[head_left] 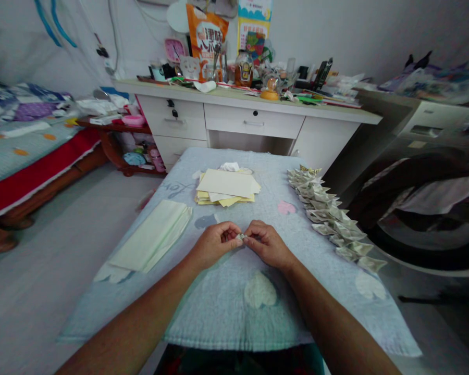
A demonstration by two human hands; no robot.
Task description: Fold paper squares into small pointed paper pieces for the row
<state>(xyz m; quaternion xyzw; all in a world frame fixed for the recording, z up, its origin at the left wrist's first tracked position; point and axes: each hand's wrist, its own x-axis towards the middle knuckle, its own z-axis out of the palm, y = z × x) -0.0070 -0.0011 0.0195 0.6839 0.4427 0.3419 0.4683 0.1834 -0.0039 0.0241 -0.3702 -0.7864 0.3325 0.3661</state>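
Note:
Both of my hands meet over the middle of the cloth-covered table. My left hand (219,244) pinches one side of a small folded paper piece (240,236), and my right hand (269,244) pinches the other side. Most of the piece is hidden by the fingers. Beyond my hands lies a stack of cream and yellow paper sheets (229,183). To the left rests a pile of long pale green paper (152,237). Along the right side run rows of pointed folded paper pieces (332,213), nested closely together.
A light blue patterned cloth (219,312) covers the table. Behind it stands a white desk (254,112) crowded with jars, a snack bag (207,39) and a pink clock (174,50). A bed (31,151) is at left, a front-loading washing machine (433,135) at right.

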